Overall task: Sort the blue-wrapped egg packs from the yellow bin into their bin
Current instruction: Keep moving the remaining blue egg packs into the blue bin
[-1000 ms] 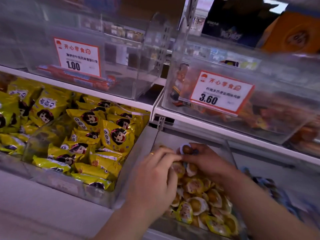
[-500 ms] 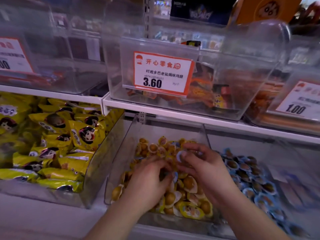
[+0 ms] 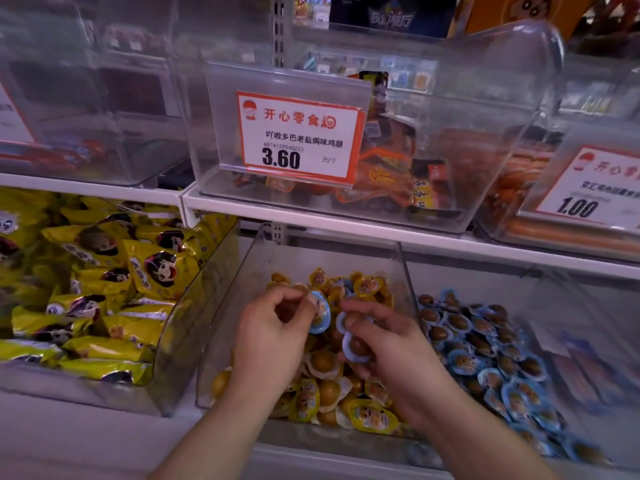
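A snack shop's self-service aisle: white shelves (image 3: 346,225) carry clear plastic bins (image 3: 485,161) of individually wrapped snacks, each fronted by a printed price tag (image 3: 298,135) marked 3.60 or 1.00.

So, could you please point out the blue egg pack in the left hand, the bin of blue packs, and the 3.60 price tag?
blue egg pack (image 3: 320,311), head view, its blue face.
bin of blue packs (image 3: 540,282), head view, clear back wall.
3.60 price tag (image 3: 299,135), head view, card middle.
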### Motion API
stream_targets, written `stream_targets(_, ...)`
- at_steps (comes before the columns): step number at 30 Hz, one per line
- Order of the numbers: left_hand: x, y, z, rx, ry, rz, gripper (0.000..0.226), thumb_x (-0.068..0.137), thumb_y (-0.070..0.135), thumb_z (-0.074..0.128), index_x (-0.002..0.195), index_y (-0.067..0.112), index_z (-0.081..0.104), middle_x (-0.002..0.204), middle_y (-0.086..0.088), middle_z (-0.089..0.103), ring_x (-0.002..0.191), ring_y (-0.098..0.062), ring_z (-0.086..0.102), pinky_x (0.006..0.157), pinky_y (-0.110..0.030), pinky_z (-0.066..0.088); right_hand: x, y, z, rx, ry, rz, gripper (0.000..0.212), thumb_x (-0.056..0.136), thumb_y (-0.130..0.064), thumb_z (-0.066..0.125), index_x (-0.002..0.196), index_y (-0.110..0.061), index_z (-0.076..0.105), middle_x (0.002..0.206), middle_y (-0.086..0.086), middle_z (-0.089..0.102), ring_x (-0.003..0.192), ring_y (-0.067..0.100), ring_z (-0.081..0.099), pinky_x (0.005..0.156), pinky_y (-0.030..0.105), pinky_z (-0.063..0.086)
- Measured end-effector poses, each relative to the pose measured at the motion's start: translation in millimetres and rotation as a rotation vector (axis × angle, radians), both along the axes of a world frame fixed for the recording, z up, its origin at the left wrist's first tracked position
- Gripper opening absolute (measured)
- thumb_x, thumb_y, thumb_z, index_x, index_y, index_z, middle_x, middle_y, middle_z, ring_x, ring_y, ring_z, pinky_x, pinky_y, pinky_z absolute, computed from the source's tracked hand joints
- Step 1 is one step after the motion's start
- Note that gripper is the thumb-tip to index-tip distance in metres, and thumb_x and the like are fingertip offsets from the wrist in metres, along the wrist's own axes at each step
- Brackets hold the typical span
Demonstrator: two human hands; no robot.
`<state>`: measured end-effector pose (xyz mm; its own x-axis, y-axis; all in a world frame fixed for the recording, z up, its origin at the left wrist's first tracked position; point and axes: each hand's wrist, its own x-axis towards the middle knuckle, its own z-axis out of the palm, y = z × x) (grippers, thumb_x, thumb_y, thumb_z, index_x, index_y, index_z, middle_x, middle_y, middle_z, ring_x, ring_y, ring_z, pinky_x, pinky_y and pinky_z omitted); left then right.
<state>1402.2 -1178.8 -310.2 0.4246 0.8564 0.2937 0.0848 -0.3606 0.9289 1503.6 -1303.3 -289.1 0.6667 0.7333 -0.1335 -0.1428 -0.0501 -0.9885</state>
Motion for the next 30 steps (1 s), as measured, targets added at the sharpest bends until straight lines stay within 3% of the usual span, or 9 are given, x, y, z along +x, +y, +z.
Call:
stream_targets(5,-9.1,5.4,5.3,-0.002,-0.032,0.09,0.001,0.087,0.026,0.072,0.087,0.025,0.071,0.091,0.011,0.068,0.085,0.004,0.063,0.076,-0.024,0.053,6.7,-4.5,12.9,0.036,0.123,-0.057,0.02,0.093,-0.011,0.057,0.092,-0.011,0.077,0.082,0.015,0.071,0.068,0.026,0.069,0.046,0.031,0.038)
stream_targets(9,-13.6,3.0,12.6,-0.014,-0.146,0.036,0.003,0.089,0.025,0.072,0.086,0.027,0.071,0.085,0.011,0.072,0.081,0.002,0.066,0.072,-0.017,0.051,13.7,-7.8,25.2,0.086,0.102,-0.105,0.021,0.093,-0.023,0.063,0.091,-0.005,0.075,0.085,0.019,0.068,0.063,0.028,0.065,0.043,0.031,0.041)
stream_targets(14,-8.2,-18.0,14.6,-0.024,-0.165,-0.248,0.007,0.088,0.025,0.073,0.087,0.029,0.078,0.084,0.014,0.076,0.081,-0.002,0.071,0.069,-0.014,0.051,-10.8,-2.6,18.9,0.069,0.114,0.232,0.043,0.088,-0.043,0.069,0.114,-0.009,0.07,0.089,0.014,0.071,0.075,0.028,0.067,0.051,0.031,0.051)
stream_targets(19,-6.9,-14.8,12.8,0.237,-0.084,-0.165,0.018,0.098,0.035,0.058,0.1,0.033,0.076,0.097,0.018,0.069,0.097,0.004,0.064,0.079,-0.007,0.044,2.6,-10.4,24.9,0.065,-0.191,0.059,0.029,0.093,-0.048,0.061,0.095,-0.021,0.073,0.071,0.012,0.07,0.048,0.02,0.052,0.044,0.028,0.042)
stream_targets(24,-2.1,-9.0,-4.5,0.161,0.088,-0.274,0.022,0.097,0.023,0.058,0.106,0.037,0.072,0.11,0.024,0.068,0.106,0.009,0.059,0.09,-0.008,0.042,55.7,-41.7,33.3,0.019,-0.36,-0.274,0.022,0.094,-0.043,0.059,0.097,-0.024,0.069,0.074,0.003,0.07,0.056,0.021,0.06,0.05,0.031,0.046)
stream_targets(25,-1.5,-9.3,-8.0,0.193,0.132,-0.28,0.022,0.096,0.022,0.059,0.107,0.037,0.072,0.115,0.023,0.066,0.109,0.009,0.057,0.093,-0.009,0.04,69.0,-47.9,30.5,0.015,-0.299,-0.324,0.019,0.096,-0.035,0.06,0.111,-0.026,0.067,0.086,0.003,0.073,0.063,0.022,0.067,0.053,0.032,0.052)
stream_targets(27,0.0,-11.2,-11.7,0.297,0.218,-0.287,0.022,0.096,0.026,0.059,0.111,0.036,0.07,0.119,0.022,0.06,0.112,0.005,0.055,0.096,-0.015,0.04,92.5,-61.3,22.0,-0.07,-0.141,-0.346,0.046,0.097,-0.029,0.062,0.141,-0.031,0.05,0.115,0.005,0.07,0.088,0.022,0.073,0.077,0.042,0.06)
stream_targets(29,1.7,-14.0,-12.1,0.388,0.288,-0.334,0.026,0.095,0.036,0.054,0.118,0.037,0.067,0.123,0.026,0.054,0.118,0.003,0.051,0.101,-0.022,0.04,106.5,-74.6,18.9,-0.244,-0.146,-0.331,0.052,0.096,-0.034,0.062,0.146,-0.032,0.047,0.12,0.005,0.069,0.097,0.016,0.068,0.097,0.045,0.051)
stream_targets(30,2.7,-15.2,-12.1,0.415,0.324,-0.365,0.03,0.095,0.041,0.051,0.122,0.039,0.064,0.127,0.029,0.051,0.122,0.004,0.048,0.105,-0.024,0.039,110.9,-78.8,19.5,-0.26,-0.168,-0.354,0.046,0.096,-0.032,0.062,0.141,-0.028,0.054,0.122,0.006,0.069,0.094,0.012,0.065,0.094,0.039,0.051)
